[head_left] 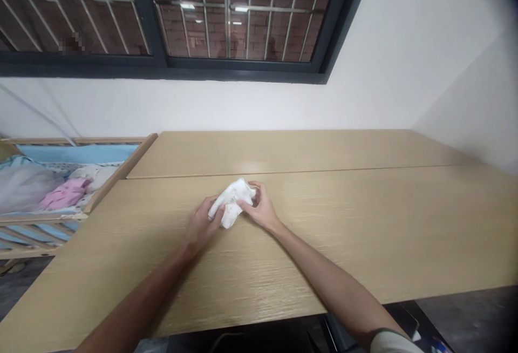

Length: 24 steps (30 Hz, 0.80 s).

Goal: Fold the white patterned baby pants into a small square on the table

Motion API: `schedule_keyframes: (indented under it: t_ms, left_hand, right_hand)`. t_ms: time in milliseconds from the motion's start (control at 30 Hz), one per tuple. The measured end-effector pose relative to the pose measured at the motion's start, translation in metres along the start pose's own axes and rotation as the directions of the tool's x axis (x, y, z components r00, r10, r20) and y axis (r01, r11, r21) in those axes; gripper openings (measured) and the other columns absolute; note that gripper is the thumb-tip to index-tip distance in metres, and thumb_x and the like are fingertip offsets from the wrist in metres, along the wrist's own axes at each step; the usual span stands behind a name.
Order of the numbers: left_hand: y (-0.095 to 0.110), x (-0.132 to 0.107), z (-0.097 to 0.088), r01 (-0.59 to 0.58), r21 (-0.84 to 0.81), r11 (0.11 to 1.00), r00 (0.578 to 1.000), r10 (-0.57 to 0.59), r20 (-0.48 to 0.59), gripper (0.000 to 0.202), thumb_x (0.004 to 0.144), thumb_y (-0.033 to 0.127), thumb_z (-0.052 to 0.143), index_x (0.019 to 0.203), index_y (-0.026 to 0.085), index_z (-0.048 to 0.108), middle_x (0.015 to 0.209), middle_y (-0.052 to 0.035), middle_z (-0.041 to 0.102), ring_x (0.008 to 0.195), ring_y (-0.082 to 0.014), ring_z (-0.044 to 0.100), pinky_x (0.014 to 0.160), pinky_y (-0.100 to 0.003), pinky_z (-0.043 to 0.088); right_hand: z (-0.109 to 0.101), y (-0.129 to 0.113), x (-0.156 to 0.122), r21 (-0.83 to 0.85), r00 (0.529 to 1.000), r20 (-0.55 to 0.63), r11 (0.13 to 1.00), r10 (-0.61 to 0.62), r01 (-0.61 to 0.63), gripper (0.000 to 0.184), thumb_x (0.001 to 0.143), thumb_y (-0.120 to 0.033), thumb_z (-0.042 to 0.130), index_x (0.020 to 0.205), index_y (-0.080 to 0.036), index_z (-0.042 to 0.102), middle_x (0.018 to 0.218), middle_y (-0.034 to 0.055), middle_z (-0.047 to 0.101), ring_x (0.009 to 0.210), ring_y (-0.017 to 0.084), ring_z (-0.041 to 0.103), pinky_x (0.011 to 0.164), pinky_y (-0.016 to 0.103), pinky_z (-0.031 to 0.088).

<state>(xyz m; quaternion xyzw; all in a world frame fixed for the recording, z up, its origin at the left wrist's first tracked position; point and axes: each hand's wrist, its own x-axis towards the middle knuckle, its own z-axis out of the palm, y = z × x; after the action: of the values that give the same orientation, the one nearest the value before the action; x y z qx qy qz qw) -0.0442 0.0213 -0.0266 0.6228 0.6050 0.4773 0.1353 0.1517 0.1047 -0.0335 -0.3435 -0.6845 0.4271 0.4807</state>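
Note:
A crumpled white tissue [232, 199] with small dark marks is held between both hands, just over the light wooden tabletop [343, 223]. On its left side, my left hand [204, 220] grips it, thumb in front and fingers behind. My right hand [261, 205] pinches the tissue's right edge between thumb and fingers. Folds of the tissue hide some of the fingertips. Whether its lower corner touches the wood I cannot tell.
To the left stands a wooden crib [133, 161] with blue lining, holding a pink cloth [67, 193] and pale bedding. A seam runs across the tabletop toward the back. Behind it rise a white wall [243, 104] and a dark-framed barred window [243, 69].

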Motion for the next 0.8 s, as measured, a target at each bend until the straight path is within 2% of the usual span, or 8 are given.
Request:
schedule_keyframes:
  t_ms: [133, 200, 367, 500, 567, 667, 800]
  left_hand:
    - [0.006, 0.001, 0.001, 0.074, -0.14, 0.987, 0.997, -0.07, 0.028, 0.045, 0.095, 0.053, 0.056, 0.126, 0.021, 0.054, 0.11, -0.0077, 0.074, 0.084, -0.0204, 0.073, 0.068, -0.031, 0.059]
    - [0.006, 0.001, 0.001, 0.078, -0.166, 0.983, 0.996, -0.07, 0.055, 0.048, 0.094, 0.054, 0.057, 0.128, 0.021, 0.053, 0.115, -0.0091, 0.073, 0.086, -0.021, 0.073, 0.068, -0.032, 0.06]
    - [-0.002, -0.003, 0.002, 0.102, -0.22, 0.97, 0.972, -0.05, 0.229, 0.056, 0.095, 0.05, 0.056, 0.141, 0.021, 0.044, 0.108, -0.0101, 0.073, 0.071, -0.0203, 0.071, 0.059, -0.033, 0.058]
    - [-0.007, -0.009, 0.002, -0.063, -0.08, 0.995, 0.946, 0.085, 0.311, 0.052, 0.095, 0.05, 0.056, 0.138, 0.023, 0.05, 0.119, -0.0102, 0.071, 0.089, -0.0235, 0.072, 0.074, -0.036, 0.059]
    - [-0.006, -0.01, 0.001, -0.128, 0.02, 0.992, 0.922, 0.112, 0.371, 0.046, 0.095, 0.052, 0.054, 0.133, 0.025, 0.056, 0.107, -0.0061, 0.074, 0.084, -0.0225, 0.07, 0.074, -0.035, 0.057]
    - [-0.003, -0.011, -0.001, -0.18, 0.081, 0.98, 0.89, 0.127, 0.437, 0.042, 0.097, 0.053, 0.05, 0.127, 0.026, 0.062, 0.088, -0.0019, 0.074, 0.07, -0.0201, 0.067, 0.068, -0.032, 0.053]
    - [-0.002, -0.01, -0.002, -0.231, 0.109, 0.967, 0.862, 0.151, 0.483, 0.042, 0.097, 0.054, 0.05, 0.126, 0.027, 0.064, 0.093, -0.0029, 0.075, 0.071, -0.0206, 0.067, 0.07, -0.032, 0.051]
  right_hand:
    - [0.001, -0.001, 0.0, 0.029, 0.999, -0.035, 0.999, 0.029, -0.028, 0.064, 0.08, -0.048, 0.077, 0.129, -0.024, 0.043, 0.1, 0.0057, 0.069, 0.085, 0.022, 0.07, 0.075, 0.038, 0.06]
    - [0.001, -0.001, 0.0, 0.03, 0.999, -0.044, 0.999, 0.029, -0.028, 0.063, 0.08, -0.049, 0.077, 0.128, -0.024, 0.043, 0.099, 0.0049, 0.069, 0.084, 0.022, 0.07, 0.073, 0.036, 0.06]
    - [0.0, 0.003, 0.003, -0.022, 0.995, -0.092, 0.999, 0.041, -0.043, 0.06, 0.082, -0.052, 0.074, 0.126, -0.024, 0.044, 0.095, 0.0038, 0.069, 0.081, 0.021, 0.069, 0.067, 0.034, 0.058]
    - [-0.003, 0.004, 0.004, -0.085, 0.99, -0.131, 0.994, 0.055, -0.066, 0.048, 0.082, -0.053, 0.074, 0.113, -0.022, 0.054, 0.091, 0.0042, 0.069, 0.078, 0.021, 0.067, 0.067, 0.034, 0.056]
    - [-0.004, 0.004, 0.003, -0.117, 0.991, -0.121, 0.991, 0.058, -0.072, 0.042, 0.083, -0.053, 0.074, 0.105, -0.021, 0.058, 0.092, 0.0051, 0.07, 0.08, 0.021, 0.067, 0.069, 0.034, 0.056]
    - [-0.005, 0.004, 0.003, -0.159, 0.993, -0.1, 0.985, 0.055, -0.071, 0.039, 0.083, -0.052, 0.073, 0.102, -0.02, 0.061, 0.091, 0.005, 0.07, 0.079, 0.021, 0.066, 0.069, 0.034, 0.055]
    - [-0.006, 0.004, 0.003, -0.218, 0.996, -0.075, 0.974, 0.048, -0.064, 0.035, 0.083, -0.05, 0.072, 0.099, -0.02, 0.063, 0.086, 0.0034, 0.07, 0.075, 0.02, 0.064, 0.065, 0.032, 0.052]
